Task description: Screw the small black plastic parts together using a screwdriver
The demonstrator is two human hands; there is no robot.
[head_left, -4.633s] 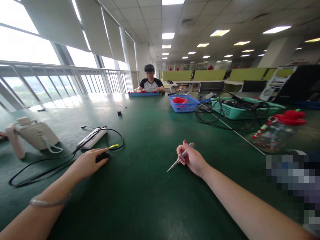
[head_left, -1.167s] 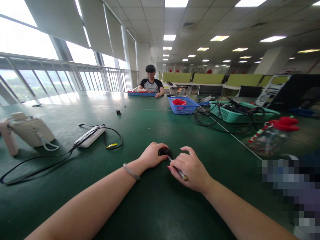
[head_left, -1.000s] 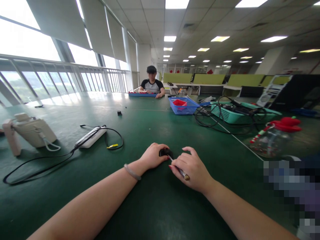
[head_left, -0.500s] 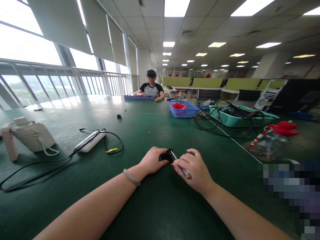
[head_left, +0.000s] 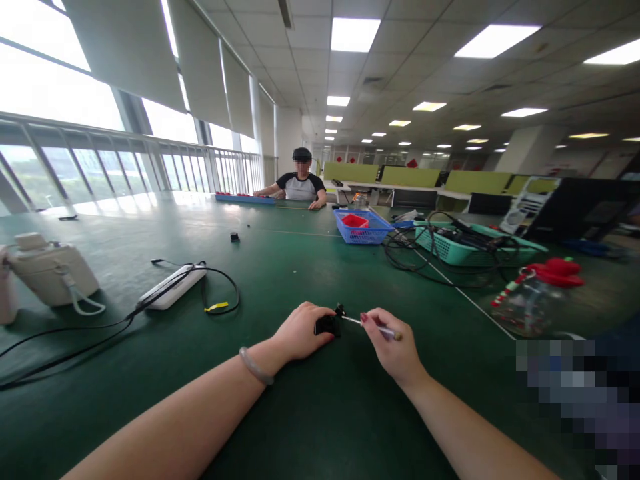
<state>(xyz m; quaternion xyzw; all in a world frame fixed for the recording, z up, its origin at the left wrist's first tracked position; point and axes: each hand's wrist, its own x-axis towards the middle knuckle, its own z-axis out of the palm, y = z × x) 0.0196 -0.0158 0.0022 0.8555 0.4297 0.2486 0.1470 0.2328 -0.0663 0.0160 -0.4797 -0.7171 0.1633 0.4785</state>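
My left hand (head_left: 303,331) is closed around a small black block-like part (head_left: 327,325) on the green table, fingers over its top and thumb at its near side. A small black piece (head_left: 341,310) sticks up at the part's far right corner. In my right hand (head_left: 397,347) is a slim screwdriver (head_left: 353,321) with a pale handle and a brass-coloured end. Its thin metal shaft points left and its tip is at the small black piece; whether it touches is too small to tell.
A white power bank-like box (head_left: 173,288) with a black cable lies left, near a beige bottle (head_left: 53,270). Ahead stand a blue basket (head_left: 364,233) and a green basket (head_left: 457,252) with cables. A glass jar (head_left: 537,303) stands right. A co-worker (head_left: 300,187) sits opposite by a blue tray (head_left: 245,199).
My right hand has swung the screwdriver flatter, its shaft now more sideways. My left hand stays on the black part. Across the table, the blue tray has shifted left beside the co-worker.
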